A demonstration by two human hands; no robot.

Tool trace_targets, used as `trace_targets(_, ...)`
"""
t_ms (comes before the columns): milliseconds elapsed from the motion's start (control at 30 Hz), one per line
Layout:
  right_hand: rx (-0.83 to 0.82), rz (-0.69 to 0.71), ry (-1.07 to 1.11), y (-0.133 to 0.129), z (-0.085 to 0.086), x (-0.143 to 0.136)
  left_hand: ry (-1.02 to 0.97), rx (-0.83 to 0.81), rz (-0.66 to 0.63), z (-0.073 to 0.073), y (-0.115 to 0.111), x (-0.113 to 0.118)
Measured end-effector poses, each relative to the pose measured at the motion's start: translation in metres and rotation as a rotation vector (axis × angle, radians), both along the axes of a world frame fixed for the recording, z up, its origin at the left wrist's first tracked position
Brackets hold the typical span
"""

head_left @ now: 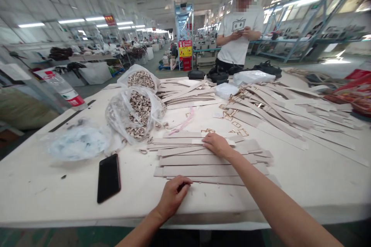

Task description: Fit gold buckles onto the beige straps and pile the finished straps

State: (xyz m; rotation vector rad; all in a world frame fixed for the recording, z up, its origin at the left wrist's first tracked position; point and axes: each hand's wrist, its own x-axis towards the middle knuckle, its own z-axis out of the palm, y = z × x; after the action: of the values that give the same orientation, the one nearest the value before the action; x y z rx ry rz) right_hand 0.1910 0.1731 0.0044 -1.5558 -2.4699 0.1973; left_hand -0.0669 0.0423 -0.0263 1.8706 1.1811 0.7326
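Grey-beige flat strips lie in rows across the middle of the white table. My right hand reaches over them to their far edge, its fingers on a pale strip beside a few gold buckles. My left hand rests at the near left edge of the strips with its fingers curled together; whether anything small is between them is hidden. Clear plastic bags of small beige loops stand beyond, to the left.
A black phone, a crumpled plastic bag and a bottle are on the left. More strips with buckles spread at the right. Across the table stands a person holding a small object.
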Motion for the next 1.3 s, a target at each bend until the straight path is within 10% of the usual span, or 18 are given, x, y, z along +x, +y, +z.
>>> trace_targets(500, 0.026, -0.067, -0.042, -0.037, 0.023, -0.008, -0.050, 0.044, 0.036, -0.002, -0.002, 0.001)
trace_targets(767, 0.071, -0.142, 0.234, -0.104, 0.049, 0.023, -0.580, -0.509, 0.114, 0.021, 0.014, 0.011)
trace_targets(1000, -0.570, -0.076, 0.572, -0.168, 0.037, 0.066, -1.066, -0.565, 0.298, 0.044, 0.043, 0.029)
trace_targets(1300, -1.059, 0.033, 1.201, -0.153, 0.023, -0.045, -0.746, -0.472, 0.050, 0.040, -0.018, 0.043)
